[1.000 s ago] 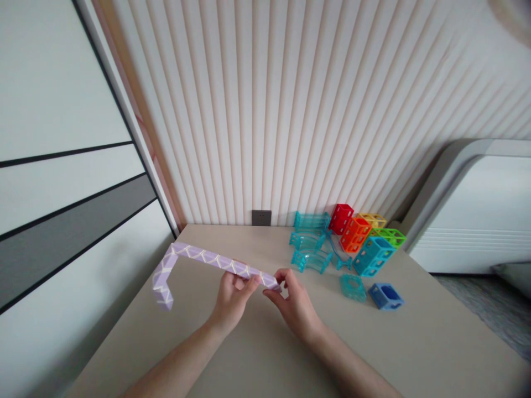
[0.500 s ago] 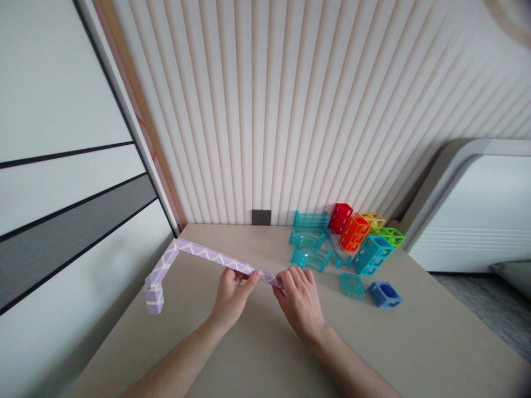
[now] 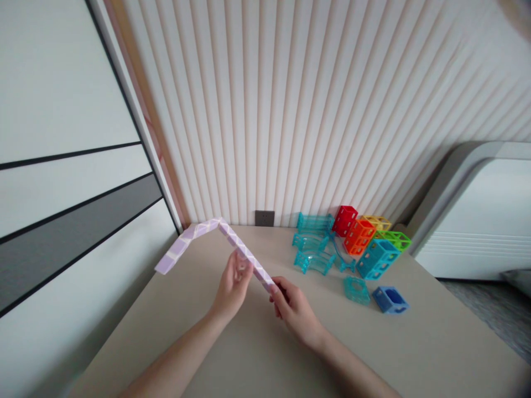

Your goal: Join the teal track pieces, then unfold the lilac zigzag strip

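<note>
A lilac and white snake puzzle (image 3: 244, 249) is held above the table, with one long straight run and a bent far part reaching left. My right hand (image 3: 294, 309) grips its near end, thumb on top and fingers curled beneath. Partway along the straight run, my left hand (image 3: 233, 284) has its thumb and fingers curled at the puzzle's left edge; its fingertips are partly hidden.
Translucent teal track pieces (image 3: 314, 261) lie right of my hands, beside a teal square piece (image 3: 355, 291) and a blue block (image 3: 390, 300). Behind them stand red (image 3: 344, 221), orange (image 3: 359, 236), yellow, green and teal-blue (image 3: 376, 258) blocks. A socket (image 3: 264, 218) is on the ribbed wall.
The snake puzzle has swung to a steeper slant, its far part moving up and right and showing a different bend. My right hand has turned, its thumb now on top.
</note>
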Demonstrator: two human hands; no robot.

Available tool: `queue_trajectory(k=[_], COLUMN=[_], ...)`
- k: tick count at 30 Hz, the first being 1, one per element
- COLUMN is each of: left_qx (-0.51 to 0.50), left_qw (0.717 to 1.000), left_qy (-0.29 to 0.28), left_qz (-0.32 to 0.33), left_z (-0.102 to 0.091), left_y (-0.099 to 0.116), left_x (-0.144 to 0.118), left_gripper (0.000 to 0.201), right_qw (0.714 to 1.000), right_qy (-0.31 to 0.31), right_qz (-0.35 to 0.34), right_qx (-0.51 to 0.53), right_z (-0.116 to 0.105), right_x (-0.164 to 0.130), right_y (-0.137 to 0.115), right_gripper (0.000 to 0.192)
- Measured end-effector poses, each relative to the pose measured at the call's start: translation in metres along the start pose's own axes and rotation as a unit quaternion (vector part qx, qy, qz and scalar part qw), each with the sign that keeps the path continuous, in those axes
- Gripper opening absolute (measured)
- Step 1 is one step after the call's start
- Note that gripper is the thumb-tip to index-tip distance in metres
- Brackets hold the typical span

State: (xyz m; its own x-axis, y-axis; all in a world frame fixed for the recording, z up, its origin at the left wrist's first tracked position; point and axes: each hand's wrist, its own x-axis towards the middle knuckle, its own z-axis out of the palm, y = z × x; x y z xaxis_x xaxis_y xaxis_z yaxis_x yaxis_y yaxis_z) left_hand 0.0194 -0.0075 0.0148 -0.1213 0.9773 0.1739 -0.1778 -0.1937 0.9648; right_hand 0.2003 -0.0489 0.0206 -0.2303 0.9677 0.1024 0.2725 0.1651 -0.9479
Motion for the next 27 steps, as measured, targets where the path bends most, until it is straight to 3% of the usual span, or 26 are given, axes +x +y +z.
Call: queue_trajectory(k=[3, 7, 11, 16, 22, 27], left_qx=[-0.058, -0.143, -0.225, -0.277, -0.374, -0.404], left_qw=[0.993, 0.979, 0.967, 0.956, 0.917, 0.897], left_qy=[0.076, 0.069, 0.069, 0.090, 0.132, 0.156], left_qz=[0.071, 0.127, 0.100, 0.047, -0.045, -0.093], left_z=[-0.008, -0.017, -0.018, -0.019, -0.020, -0.017], left_y=[0.010, 0.026, 0.032, 0.027, 0.024, 0.033], left_x=[0.015, 0.028, 0.031, 0.034, 0.036, 0.033], left_gripper=[0.066, 0.049, 0.035, 0.036, 0.037, 0.034], right_qw=[0.994, 0.975, 0.951, 0.939, 0.925, 0.915], right_qy=[-0.017, -0.084, -0.155, -0.227, -0.286, -0.300], right_qz=[0.045, 0.076, 0.123, 0.132, 0.137, 0.151], right_qx=[0.103, 0.189, 0.236, 0.223, 0.212, 0.223], right_z=[0.001, 0.000, -0.003, -0.008, -0.007, -0.003], right_x=[0.001, -0.001, -0.006, -0.009, -0.009, -0.010], right_y=[0.001, -0.009, -0.016, -0.020, -0.015, -0.008], right_gripper=[0.049, 0.045, 0.043, 0.043, 0.042, 0.037])
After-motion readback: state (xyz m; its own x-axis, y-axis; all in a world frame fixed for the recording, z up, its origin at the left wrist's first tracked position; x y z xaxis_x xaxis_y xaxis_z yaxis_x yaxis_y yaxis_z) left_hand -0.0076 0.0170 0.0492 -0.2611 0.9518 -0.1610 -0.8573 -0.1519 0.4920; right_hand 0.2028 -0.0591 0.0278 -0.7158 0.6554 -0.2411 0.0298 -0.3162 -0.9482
